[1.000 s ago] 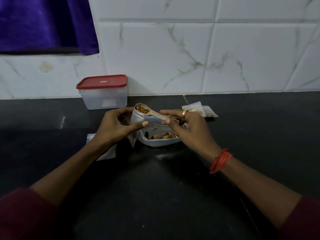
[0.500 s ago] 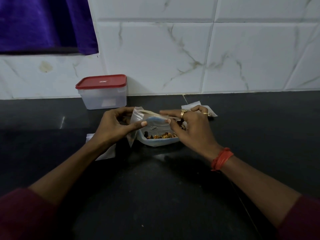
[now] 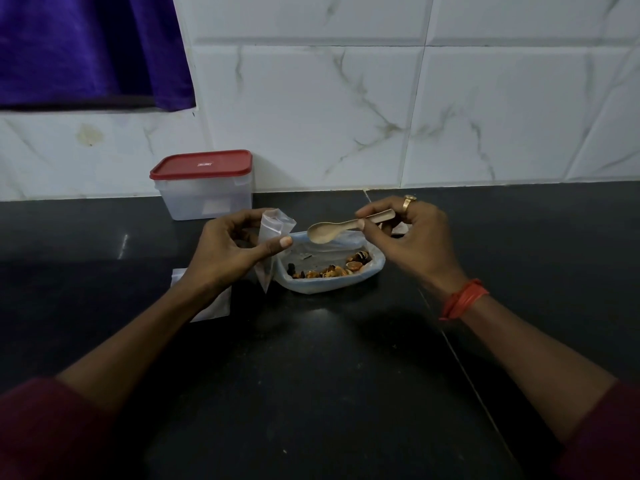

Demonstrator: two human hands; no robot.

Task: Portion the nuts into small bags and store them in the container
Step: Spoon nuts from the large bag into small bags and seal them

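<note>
My left hand (image 3: 230, 249) pinches a small clear plastic bag (image 3: 272, 239) upright, just left of a shallow clear tub (image 3: 332, 284) holding mixed nuts (image 3: 334, 268). My right hand (image 3: 412, 242) grips the handle of a pale wooden spoon (image 3: 341, 227); its bowl is empty and hovers above the tub's left rim, a little right of the bag's mouth. A clear storage container with a red lid (image 3: 204, 185) stands shut against the tiled wall, behind my left hand.
A flat small bag (image 3: 207, 303) lies on the black counter (image 3: 311, 393) under my left wrist. More bags lie behind my right hand, mostly hidden. A tiled wall bounds the back and a purple cloth (image 3: 86, 46) hangs at upper left.
The spoon carried nuts to the bag's mouth and tipped them in. It has since drawn back to the right, empty, above the tub. My left hand kept the bag in place.
</note>
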